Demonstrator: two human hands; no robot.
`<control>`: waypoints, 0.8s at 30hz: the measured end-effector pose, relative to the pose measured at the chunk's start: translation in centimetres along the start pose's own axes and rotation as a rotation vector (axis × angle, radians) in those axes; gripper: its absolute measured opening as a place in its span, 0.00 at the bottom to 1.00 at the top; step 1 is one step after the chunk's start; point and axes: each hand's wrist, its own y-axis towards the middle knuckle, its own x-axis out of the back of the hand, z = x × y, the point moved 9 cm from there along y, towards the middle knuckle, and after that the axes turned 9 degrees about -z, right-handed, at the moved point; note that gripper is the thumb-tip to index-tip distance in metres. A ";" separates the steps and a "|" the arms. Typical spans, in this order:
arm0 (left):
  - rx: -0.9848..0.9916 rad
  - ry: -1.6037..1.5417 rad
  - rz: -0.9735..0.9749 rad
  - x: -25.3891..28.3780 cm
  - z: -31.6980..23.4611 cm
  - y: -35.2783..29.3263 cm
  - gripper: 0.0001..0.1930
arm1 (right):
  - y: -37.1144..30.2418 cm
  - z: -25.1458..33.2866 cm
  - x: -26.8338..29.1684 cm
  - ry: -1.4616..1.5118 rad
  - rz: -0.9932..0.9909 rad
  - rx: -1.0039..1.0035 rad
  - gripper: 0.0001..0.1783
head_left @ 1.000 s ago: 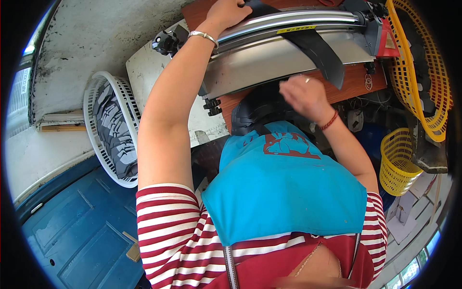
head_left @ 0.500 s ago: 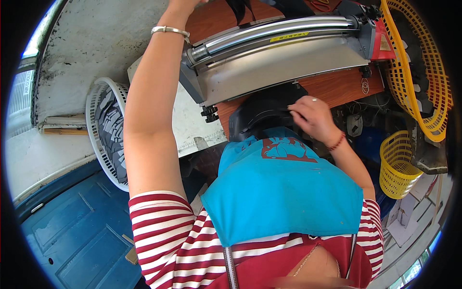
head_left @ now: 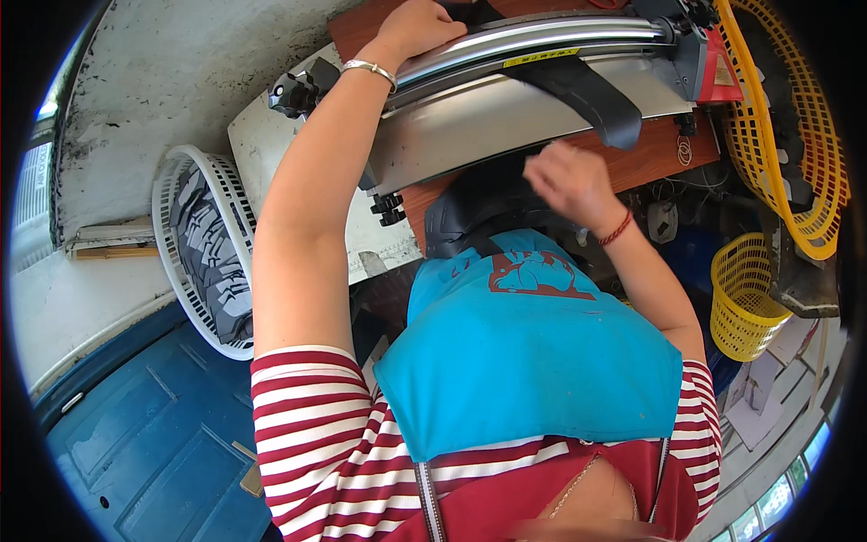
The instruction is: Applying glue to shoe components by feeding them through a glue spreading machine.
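Note:
My left hand (head_left: 420, 32) reaches over the left end of a roller machine (head_left: 542, 41). Its closed fingers meet the edge of a black flat piece (head_left: 476, 12) behind the metal roller. Another black curved piece (head_left: 591, 98) sticks out in front of the roller, across the metal plate (head_left: 442, 135), its rounded end past the plate's front edge. My right hand (head_left: 575, 185) hovers below that end, blurred, its fingers bent; whether they hold anything does not show. Under it, dark moulded pieces (head_left: 474, 208) rest at my lap against the blue apron (head_left: 533, 361).
A white basket (head_left: 167, 244) full of dark grey pieces stands left of the machine. At right are a yellow basket (head_left: 768, 172) with dark pieces and a smaller yellow basket (head_left: 750, 330). A black knob (head_left: 388, 210) juts from the machine's front left. A blue door (head_left: 153, 425) lies lower left.
My left hand has come down and right onto the back of the roller. A black piece now extends over the front plate, which was bare before. My right hand has risen slightly.

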 end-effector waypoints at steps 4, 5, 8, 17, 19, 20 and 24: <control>0.028 -0.201 -0.255 4.2 -2.0 0.3 0.12 | -6.7 -1.3 -6.4 0.023 0.233 -0.154 0.14; 0.016 -0.163 -0.234 5.3 -2.8 0.6 0.12 | -7.9 -1.9 -7.4 0.019 0.233 -0.136 0.13; 0.246 -0.387 -0.270 7.3 -4.1 0.1 0.12 | -9.9 -3.5 -8.9 0.027 0.211 -0.152 0.10; 0.152 -0.367 -0.503 15.8 -6.2 -3.7 0.24 | -0.6 2.4 6.6 0.038 -0.034 -0.063 0.08; -0.259 -0.123 -0.719 15.5 -7.2 -3.7 0.22 | 1.0 2.2 9.6 -0.142 -0.088 -0.086 0.08; -0.670 0.144 -0.912 14.5 -9.4 -6.0 0.21 | 1.6 1.7 10.2 -0.241 -0.100 -0.099 0.08; -0.289 0.203 -0.312 4.5 -5.2 -1.9 0.15 | 3.5 -2.5 6.7 -0.407 -0.062 -0.085 0.06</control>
